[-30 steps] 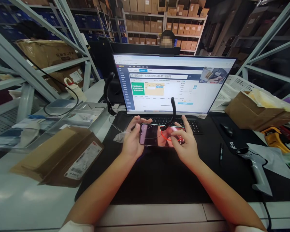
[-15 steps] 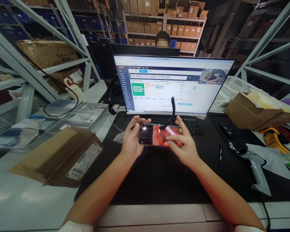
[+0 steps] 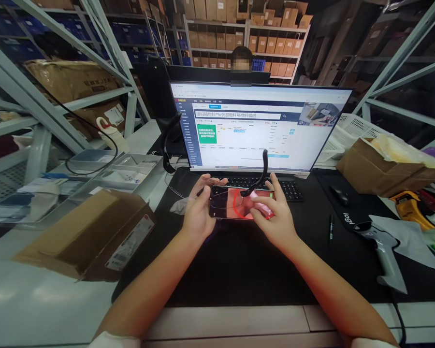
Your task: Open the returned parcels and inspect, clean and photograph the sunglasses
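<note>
A phone (image 3: 219, 202) is held sideways over the desk mat, its screen showing a pink and red picture. My left hand (image 3: 198, 208) is closed around its left end, thumb along the edge. At the other end is my right hand (image 3: 281, 215), with two fingertips over the screen and another finger raised above the top edge; how it grips underneath is hidden. A black curved strip (image 3: 264, 171) rises from in front of the phone, and I cannot tell what carries it. A thin wire crosses near the left hand. Behind the phone lies a keyboard (image 3: 293, 190).
A lit monitor (image 3: 239, 137) stands ahead, with a person beyond it. On the left sits a cardboard box (image 3: 87, 232) beside clear trays. To the right are a pen (image 3: 331, 229), a barcode scanner (image 3: 386, 256), a mouse (image 3: 339, 195) and an open carton (image 3: 377, 166).
The black strip has shifted slightly right and down. My right fingers have moved a little, and the picture on the phone has changed. The cardboard box on the left has tilted slightly.
</note>
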A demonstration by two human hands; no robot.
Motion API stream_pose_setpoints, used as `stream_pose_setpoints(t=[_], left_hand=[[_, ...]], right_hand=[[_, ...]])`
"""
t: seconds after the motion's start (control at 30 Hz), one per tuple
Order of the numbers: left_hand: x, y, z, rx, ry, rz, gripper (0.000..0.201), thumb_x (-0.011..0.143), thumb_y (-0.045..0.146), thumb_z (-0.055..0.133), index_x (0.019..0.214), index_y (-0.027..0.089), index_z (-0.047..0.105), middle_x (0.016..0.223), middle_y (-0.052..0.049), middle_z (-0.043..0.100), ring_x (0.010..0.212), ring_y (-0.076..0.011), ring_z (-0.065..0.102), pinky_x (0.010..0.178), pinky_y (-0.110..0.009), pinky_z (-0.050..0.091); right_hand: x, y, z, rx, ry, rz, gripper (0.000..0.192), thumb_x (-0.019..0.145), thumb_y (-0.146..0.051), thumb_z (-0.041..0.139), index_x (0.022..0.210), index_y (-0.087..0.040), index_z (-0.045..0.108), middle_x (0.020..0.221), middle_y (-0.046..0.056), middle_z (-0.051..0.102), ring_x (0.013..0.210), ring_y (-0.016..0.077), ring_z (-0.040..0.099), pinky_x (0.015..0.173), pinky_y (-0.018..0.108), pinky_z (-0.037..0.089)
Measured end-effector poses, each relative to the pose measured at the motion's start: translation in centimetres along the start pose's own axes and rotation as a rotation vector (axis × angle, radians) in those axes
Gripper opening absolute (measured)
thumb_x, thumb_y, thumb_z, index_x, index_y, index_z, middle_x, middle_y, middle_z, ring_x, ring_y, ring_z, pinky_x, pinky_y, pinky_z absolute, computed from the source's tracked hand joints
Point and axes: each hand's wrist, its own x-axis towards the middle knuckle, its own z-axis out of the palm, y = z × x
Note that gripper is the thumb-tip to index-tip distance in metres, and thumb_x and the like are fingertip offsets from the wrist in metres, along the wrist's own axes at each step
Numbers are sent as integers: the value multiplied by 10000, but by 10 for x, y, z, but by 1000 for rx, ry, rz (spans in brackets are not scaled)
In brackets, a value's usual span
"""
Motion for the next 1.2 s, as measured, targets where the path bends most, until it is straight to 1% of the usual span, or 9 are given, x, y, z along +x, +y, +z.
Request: stream_pose_setpoints(t=[0.3, 0.43, 0.53, 0.63, 0.77, 0.83, 0.93, 1.07, 1.2], left_hand=[[1, 0, 0, 4, 27, 2, 329, 724, 351, 874, 1000, 248, 727, 970, -4, 721, 1081, -257, 706, 1071, -446, 493], [1, 0, 1, -3, 28, -3, 339, 719, 348, 878, 1004, 244, 728, 961, -2, 722, 1055, -244, 713, 1024, -413, 524], [1, 0, 1, -11, 32, -10, 340, 718, 344, 879, 1004, 240, 728, 955, -1, 723, 1042, -226, 713, 968, -368, 550], [-1, 1, 2, -21, 32, -17, 342, 712, 342, 882, 1001, 240, 729, 954, 1, 722, 1039, -220, 714, 963, -353, 551], [0, 1, 4, -25, 22, -33, 356, 679, 346, 900, 978, 251, 733, 939, 2, 722, 1037, -252, 716, 1011, -422, 537], [3, 1, 2, -23, 13, -53, 372, 661, 346, 910, 974, 251, 734, 929, 5, 720, 1025, -261, 719, 1007, -437, 540], [11, 2, -5, 2, -10, -80, 391, 653, 340, 915, 981, 232, 732, 925, 1, 717, 979, -239, 729, 956, -381, 558], [23, 9, -17, 37, -55, -143, 397, 653, 324, 915, 987, 227, 724, 925, 0, 712, 948, -231, 736, 851, -332, 578], [31, 16, -26, 17, -104, -181, 406, 665, 334, 908, 1012, 236, 723, 944, -8, 724, 1047, -260, 715, 901, -360, 563]], right_hand=[[1, 2, -4, -18, -86, -104, 189, 813, -168, 718, 940, -272, 812, 1690, -54, 148, 1509, 326, 315, 1203, 490, 357], [2, 1, -7, 7, -69, -122, 139, 832, -192, 724, 905, -264, 818, 1677, -28, 219, 1483, 332, 367, 1195, 497, 366], [0, -1, -9, 97, -76, -83, 211, 849, -209, 705, 1027, -272, 800, 1680, -1, 220, 1482, 326, 369, 1184, 495, 375], [-2, -4, -7, 389, 12, 74, 431, 867, -239, 677, 1289, -329, 671, 1678, 12, 236, 1435, 303, 446, 1165, 507, 394], [3, -8, -2, 946, 215, 602, 356, 934, -361, 572, 1282, -291, 611, 1477, 65, 564, 1211, 275, 654, 1021, 503, 533], [10, -7, -2, 1082, 119, 901, 402, 978, -475, 471, 1211, -194, 641, 1255, 136, 708, 1073, 298, 717, 909, 501, 590], [18, 2, -5, 1169, -303, 1164, 718, 979, -685, 268, 1194, -123, 660, 1106, 191, 749, 946, 340, 745, 713, 500, 629], [18, 19, -5, 1230, -836, 1157, 853, 967, -725, 128, 1258, -108, 640, 1089, 218, 743, 750, 296, 751, 474, 321, 551], [11, 23, 1, 1312, -857, 1051, 693, 1008, -592, 231, 1227, -92, 657, 1023, 224, 751, 613, 203, 690, 473, 238, 458]])
